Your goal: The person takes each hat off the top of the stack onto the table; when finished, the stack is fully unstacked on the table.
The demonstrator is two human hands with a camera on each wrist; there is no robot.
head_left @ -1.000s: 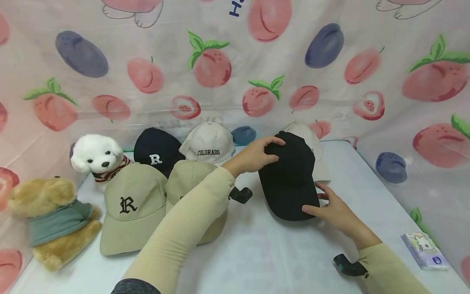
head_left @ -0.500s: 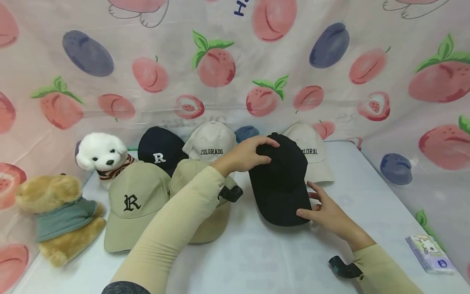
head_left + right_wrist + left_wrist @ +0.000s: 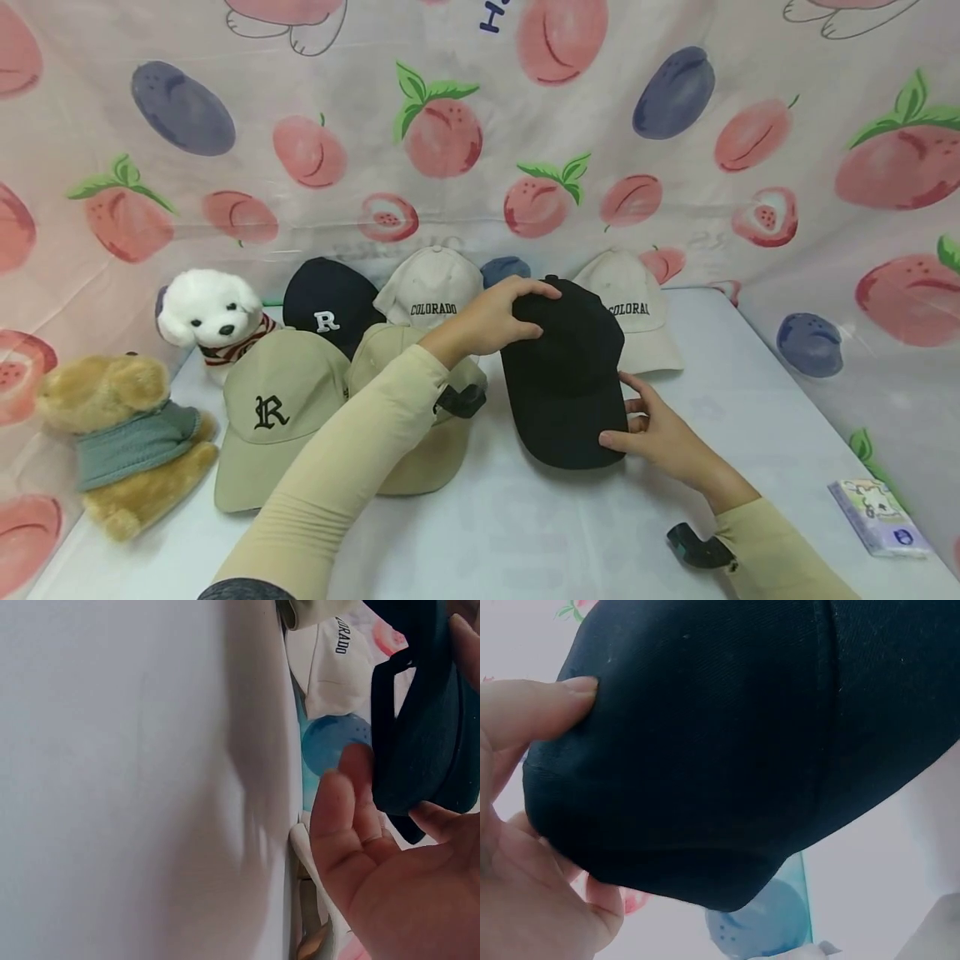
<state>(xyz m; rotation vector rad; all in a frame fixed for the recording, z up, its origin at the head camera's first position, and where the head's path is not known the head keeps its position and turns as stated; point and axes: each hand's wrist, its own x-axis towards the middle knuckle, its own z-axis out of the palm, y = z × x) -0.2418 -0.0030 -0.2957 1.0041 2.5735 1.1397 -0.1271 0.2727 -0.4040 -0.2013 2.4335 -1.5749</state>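
Note:
Both hands hold a plain black baseball cap above the white table, its brim slanting down toward the front. My left hand grips the crown; in the left wrist view the thumb lies on one side, with fingers under its edge. At the brim's right edge is my right hand, thumb in front and fingers behind. The right wrist view shows the cap's strap opening and several fingers standing away from the fabric. A cream cap with partly covered lettering sits just behind.
To the left stand a khaki R cap, another khaki cap partly behind the left arm, a navy R cap and a white COLORADO cap. A plush dog, teddy bear and tissue pack line the sides.
The black cap has moved left and slightly toward me, with both hands on it. More of the cream cap behind, including its lettering, has come into sight.

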